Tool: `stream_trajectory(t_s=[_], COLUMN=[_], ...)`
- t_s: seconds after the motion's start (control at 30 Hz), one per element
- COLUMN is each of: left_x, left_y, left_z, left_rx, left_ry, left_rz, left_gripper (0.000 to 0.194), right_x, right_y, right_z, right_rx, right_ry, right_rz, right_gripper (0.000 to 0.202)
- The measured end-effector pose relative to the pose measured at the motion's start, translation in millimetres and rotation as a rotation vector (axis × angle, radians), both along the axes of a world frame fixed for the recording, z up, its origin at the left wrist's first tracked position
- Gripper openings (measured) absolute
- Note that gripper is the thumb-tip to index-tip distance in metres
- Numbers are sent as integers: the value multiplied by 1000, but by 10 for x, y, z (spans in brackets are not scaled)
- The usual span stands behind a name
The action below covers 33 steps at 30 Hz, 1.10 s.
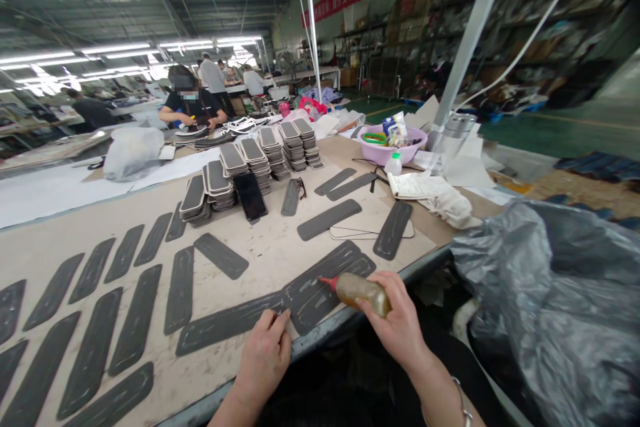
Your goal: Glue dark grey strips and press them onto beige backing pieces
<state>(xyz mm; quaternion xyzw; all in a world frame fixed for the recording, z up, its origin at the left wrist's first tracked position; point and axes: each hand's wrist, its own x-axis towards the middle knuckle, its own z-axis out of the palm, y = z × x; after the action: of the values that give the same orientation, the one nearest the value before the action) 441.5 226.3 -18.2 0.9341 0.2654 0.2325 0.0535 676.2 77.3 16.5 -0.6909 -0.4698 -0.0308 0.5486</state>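
Observation:
Near the table's front edge, my right hand is closed around a bottle of amber liquid. Its red nozzle points left and rests over a dark grey oblong piece that bears shiny wet lines. My left hand has its fingers bent together, the fingertips at the joint between that piece and another long dark piece to its left. Whether the fingers pinch an edge is too small to tell. A further dark piece lies just behind, partly overlapped.
Many dark pieces lie spread over the left of the table. Behind them stand stacks of edged pieces and a black phone. A purple basin is at the back right, a grey plastic bag at the right. A person works across the table.

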Motion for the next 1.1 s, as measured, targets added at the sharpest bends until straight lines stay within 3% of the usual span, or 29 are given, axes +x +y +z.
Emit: stream_trajectory(t_s=[0.17, 0.27, 0.37, 0.57, 0.67, 0.9, 1.1], left_x=[3, 0, -6, -20, -26, -17, -21], left_y=[-11, -12, -13, 0, 9, 9, 15], left_z=[16, 8, -2, -9, -12, -2, 12], left_rx=[-18, -18, -21, -14, -20, -29, -46], left_ry=[19, 29, 26, 6, 9, -17, -17], left_rz=[9, 12, 13, -8, -16, -8, -17], left_gripper=[34, 34, 34, 34, 34, 34, 34], right_x=[-306, -342, -228, 174, 299, 371, 355], right_y=[98, 112, 80, -47, -61, 56, 21], right_z=[-14, -19, -30, 30, 45, -55, -31], right_rx=[-49, -64, -58, 31, 35, 2, -1], right_ry=[42, 51, 41, -75, -130, -128, -106], right_rz=[197, 221, 129, -272, -409, -459, -360], right_gripper=[24, 24, 24, 23, 23, 25, 23])
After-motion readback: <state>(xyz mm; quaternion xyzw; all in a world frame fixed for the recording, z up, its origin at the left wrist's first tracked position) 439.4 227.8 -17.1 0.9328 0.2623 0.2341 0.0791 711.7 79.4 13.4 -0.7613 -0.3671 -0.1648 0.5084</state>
